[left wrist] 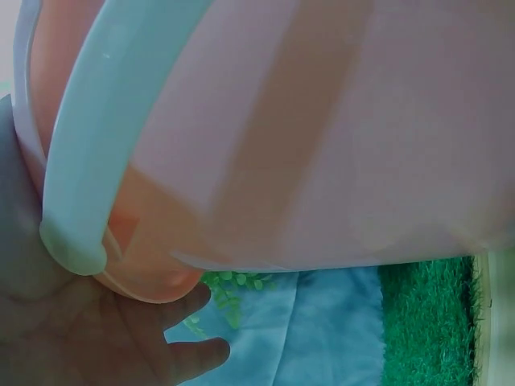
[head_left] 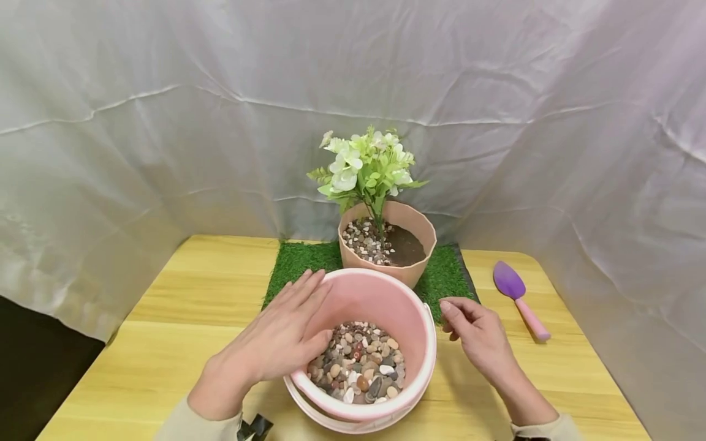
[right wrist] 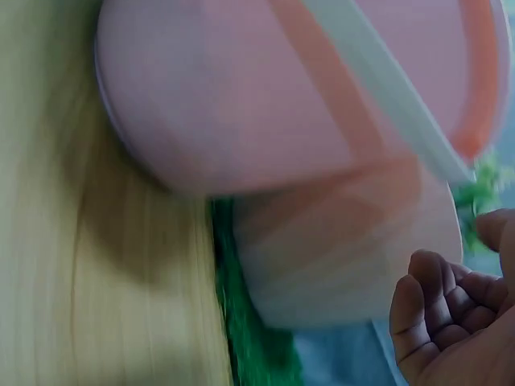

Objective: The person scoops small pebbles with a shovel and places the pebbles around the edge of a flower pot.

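Observation:
A pink bucket (head_left: 425,367) with a white rim stands at the front of the table, with mixed pebbles (head_left: 364,370) in its bottom. My left hand (head_left: 281,334) lies flat over the bucket's left rim, fingers straight and the thumb reaching inside above the pebbles. In the left wrist view, the white handle (left wrist: 105,137) hangs beside the palm. My right hand (head_left: 478,334) is just right of the bucket, fingers loosely curled around nothing. Behind the bucket is a peach flower pot (head_left: 386,275), its soil partly covered by pebbles on the left, with white flowers and green leaves (head_left: 369,162).
The pot rests on a green turf mat (head_left: 449,275). A trowel (head_left: 518,297) with a purple blade and pink handle lies on the wooden table (head_left: 182,318) to the right. Grey cloth (head_left: 220,122) hangs behind and on both sides.

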`<state>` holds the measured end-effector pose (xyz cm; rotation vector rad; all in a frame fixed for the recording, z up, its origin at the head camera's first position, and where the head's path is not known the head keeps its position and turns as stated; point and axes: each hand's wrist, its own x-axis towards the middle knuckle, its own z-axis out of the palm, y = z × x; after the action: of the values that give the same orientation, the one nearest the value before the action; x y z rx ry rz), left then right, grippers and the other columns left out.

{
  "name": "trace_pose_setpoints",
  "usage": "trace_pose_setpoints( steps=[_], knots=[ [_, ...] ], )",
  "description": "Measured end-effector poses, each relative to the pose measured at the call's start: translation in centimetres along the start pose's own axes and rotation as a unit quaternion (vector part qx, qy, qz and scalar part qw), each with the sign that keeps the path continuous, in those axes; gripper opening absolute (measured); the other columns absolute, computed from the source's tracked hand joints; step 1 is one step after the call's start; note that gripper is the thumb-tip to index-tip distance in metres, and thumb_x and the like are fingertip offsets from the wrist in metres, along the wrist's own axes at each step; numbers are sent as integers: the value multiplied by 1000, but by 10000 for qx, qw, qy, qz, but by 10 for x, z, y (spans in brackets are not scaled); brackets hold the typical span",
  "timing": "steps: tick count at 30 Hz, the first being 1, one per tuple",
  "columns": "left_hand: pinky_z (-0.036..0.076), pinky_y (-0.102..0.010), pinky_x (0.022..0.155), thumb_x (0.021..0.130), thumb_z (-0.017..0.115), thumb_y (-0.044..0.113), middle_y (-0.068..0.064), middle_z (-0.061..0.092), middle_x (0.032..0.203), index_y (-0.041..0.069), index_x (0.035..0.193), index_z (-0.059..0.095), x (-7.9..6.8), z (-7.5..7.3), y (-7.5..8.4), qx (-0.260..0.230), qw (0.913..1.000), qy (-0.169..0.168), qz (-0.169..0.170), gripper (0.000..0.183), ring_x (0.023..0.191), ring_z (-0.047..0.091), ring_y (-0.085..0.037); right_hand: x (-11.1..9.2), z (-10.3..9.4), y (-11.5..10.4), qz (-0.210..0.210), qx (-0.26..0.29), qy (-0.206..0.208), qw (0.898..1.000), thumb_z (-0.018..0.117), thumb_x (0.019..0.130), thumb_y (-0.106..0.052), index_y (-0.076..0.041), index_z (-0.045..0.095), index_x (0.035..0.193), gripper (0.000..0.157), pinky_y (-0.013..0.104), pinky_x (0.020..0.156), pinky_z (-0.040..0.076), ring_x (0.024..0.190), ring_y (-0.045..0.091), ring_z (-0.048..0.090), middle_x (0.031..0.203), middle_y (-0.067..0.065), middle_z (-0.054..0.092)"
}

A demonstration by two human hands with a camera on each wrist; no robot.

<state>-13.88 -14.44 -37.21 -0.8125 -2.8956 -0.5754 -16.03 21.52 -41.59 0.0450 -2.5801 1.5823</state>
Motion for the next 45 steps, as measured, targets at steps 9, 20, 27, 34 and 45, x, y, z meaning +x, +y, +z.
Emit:
trace_pose_setpoints(
  steps=[9, 20, 27, 34, 45],
  knots=[
    [18, -55, 133, 102, 53, 46, -6, 12, 177, 9, 167, 28, 4, -1, 1, -92, 10000, 31, -14, 78, 164, 11, -30, 29, -68, 39, 368, -1849, 366, 9814, 60, 107, -38, -3, 74, 118, 39, 47, 78, 57, 73, 14, 65, 90, 11, 75],
    [17, -54, 133, 103, 52, 46, -6, 11, 177, 8, 167, 27, 3, -2, 1, -110, 9999, -7, -50, 79, 164, 11, -30, 48, -120, 93, 143, -3199, 880, 9432, 58, 104, -31, -2, 76, 106, 35, 46, 66, 50, 82, 39, 67, 90, 17, 75],
    [16, -54, 133, 103, 52, 46, -5, 10, 177, 9, 167, 27, 1, -1, 0, -158, 9998, -42, -101, 79, 164, 10, -29, 53, -131, 109, 589, -3539, 628, 9313, 57, 105, -42, 10, 70, 107, 53, 59, 69, 52, 88, 56, 65, 100, 34, 71],
    [16, -54, 133, 103, 51, 47, -5, 9, 177, 9, 168, 26, 0, 0, 1, -162, 9998, -64, -59, 79, 164, 12, -30, 53, -132, 124, 1311, -3625, -74, 9227, 51, 105, -58, 3, 67, 89, 65, 36, 55, 39, 71, 32, 56, 77, 17, 61],
    [16, -52, 133, 103, 51, 47, -6, 12, 177, 9, 167, 28, -1, 0, 0, -166, 9998, -45, -57, 78, 164, 13, -29, 55, -128, 135, 1695, -3569, -235, 9183, 60, 102, -47, 7, 66, 105, 55, 45, 61, 46, 78, 38, 61, 89, 26, 65]
  ],
)
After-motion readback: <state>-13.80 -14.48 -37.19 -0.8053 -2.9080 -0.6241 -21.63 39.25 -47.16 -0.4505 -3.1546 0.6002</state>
